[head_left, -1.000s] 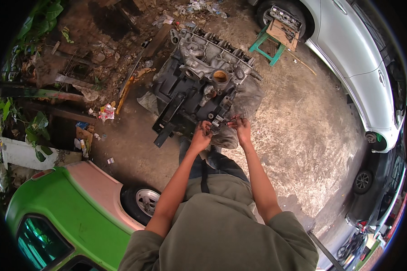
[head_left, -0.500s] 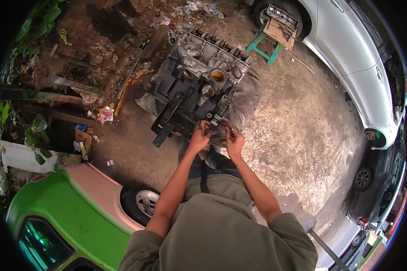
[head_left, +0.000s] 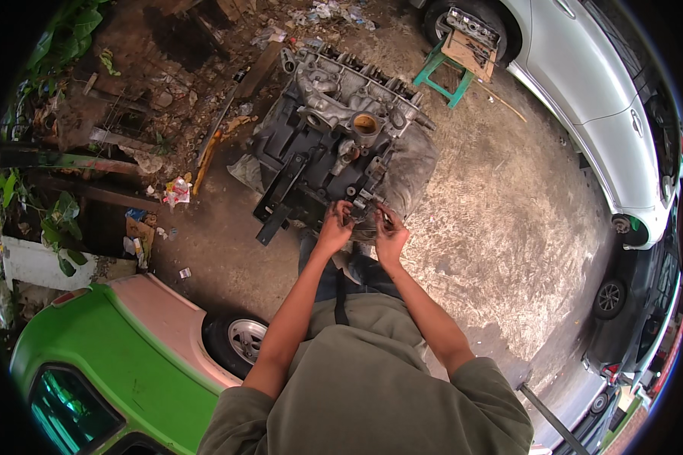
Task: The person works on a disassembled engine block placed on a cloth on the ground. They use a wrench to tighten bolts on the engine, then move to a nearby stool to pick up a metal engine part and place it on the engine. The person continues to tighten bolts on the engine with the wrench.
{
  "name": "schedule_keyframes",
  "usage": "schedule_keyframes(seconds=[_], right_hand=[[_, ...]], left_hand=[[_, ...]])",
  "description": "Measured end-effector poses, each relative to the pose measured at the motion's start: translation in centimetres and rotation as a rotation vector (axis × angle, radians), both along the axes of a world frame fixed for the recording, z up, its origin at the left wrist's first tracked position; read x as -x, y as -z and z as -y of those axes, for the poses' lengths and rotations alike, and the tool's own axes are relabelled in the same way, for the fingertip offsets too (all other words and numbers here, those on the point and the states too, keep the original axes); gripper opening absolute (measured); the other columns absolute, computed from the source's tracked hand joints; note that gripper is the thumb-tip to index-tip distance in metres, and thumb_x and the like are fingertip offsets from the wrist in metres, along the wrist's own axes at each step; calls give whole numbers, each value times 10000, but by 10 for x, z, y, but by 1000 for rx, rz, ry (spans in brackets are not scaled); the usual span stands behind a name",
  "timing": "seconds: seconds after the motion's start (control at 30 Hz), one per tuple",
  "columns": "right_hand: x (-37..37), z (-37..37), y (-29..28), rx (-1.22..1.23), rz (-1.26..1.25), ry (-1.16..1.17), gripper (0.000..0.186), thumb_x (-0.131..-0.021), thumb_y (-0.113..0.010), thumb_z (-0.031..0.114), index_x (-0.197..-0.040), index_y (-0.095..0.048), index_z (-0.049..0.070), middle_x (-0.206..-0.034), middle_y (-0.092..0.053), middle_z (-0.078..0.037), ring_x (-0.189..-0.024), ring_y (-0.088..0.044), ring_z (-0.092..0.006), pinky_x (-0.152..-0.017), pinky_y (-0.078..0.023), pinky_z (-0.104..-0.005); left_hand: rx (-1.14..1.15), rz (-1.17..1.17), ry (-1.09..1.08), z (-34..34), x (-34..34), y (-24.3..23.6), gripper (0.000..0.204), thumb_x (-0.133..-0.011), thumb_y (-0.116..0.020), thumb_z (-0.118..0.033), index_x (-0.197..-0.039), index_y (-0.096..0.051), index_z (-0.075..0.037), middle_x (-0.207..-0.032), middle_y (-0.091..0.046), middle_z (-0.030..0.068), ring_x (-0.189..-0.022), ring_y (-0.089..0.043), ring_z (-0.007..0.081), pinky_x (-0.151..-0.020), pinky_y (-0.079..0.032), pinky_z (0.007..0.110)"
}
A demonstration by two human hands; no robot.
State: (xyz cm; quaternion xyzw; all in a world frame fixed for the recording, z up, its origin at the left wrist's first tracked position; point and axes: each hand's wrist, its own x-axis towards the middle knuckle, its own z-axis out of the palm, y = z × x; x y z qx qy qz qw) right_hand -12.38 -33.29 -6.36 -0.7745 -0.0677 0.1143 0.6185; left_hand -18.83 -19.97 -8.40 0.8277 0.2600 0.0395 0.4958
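A large dirty car engine (head_left: 292,140) stands in front of me, with a grey metal manifold (head_left: 322,91) along its upper side. At its near edge, a small silver metal fitting (head_left: 363,199) sits between my two hands. My left hand (head_left: 335,227) is at the left of the fitting with its blackened fingers curled in. On the other side, my right hand (head_left: 391,236) has its thumb and fingers bent together close to the fitting's right end. What either hand grips is too small and dark to make out.
A grey cloth or sheet (head_left: 413,171) lies under the engine. A green stool (head_left: 451,82) bearing metal parts stands far right, beside a silver car (head_left: 584,83). A green car (head_left: 129,341) is close at my left. Litter and planks (head_left: 259,70) lie far left.
My right hand has shifted slightly left, and its fingers have changed their bend beside the fitting. My left hand has hardly moved; the engine stays in place.
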Motion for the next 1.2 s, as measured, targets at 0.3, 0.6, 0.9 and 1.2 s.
schedule_keyframes(seconds=[0.3, 0.6, 0.9, 1.2], right_hand=[[2, -5, -1, 22, -6, 29, 224, -921, -620, 64, -1110, -629, -56, -985, -690, -96, -852, -663, -110, -679, -510, -226], [-1, -9, -9, 13, -7, 64, 211, -849, -664, 31, -1042, -650, -52, -919, -703, -130, -813, -674, -135, -668, -523, -245], [-1, -18, -14, -62, -6, 84, 147, -800, -684, 11, -933, -642, -32, -718, -650, -59, -691, -592, -48, -581, -456, -211], [-89, -20, -13, 19, -211, -129, 102, -836, -635, -15, -891, -615, -99, -755, -659, -116, -653, -659, -155, -579, -556, -279]], left_hand=[[-9, -42, 6, 0, 1, 2, 347, -831, -599, -84, -1154, -478, -51, -1024, -505, 138, -1002, -527, 308, -896, -431, 407], [-18, -61, 19, 0, 0, 0, 351, -823, -586, -79, -1155, -479, -45, -1022, -502, 144, -1006, -524, 317, -904, -428, 414], [-53, -42, 0, 3, -1, -3, 347, -787, -580, -27, -1117, -476, -43, -996, -510, 159, -976, -528, 344, -881, -436, 434], [-57, 26, 9, 3, 0, 4, 332, -815, -593, -45, -1124, -469, -50, -988, -479, 135, -958, -518, 307, -858, -440, 414]])
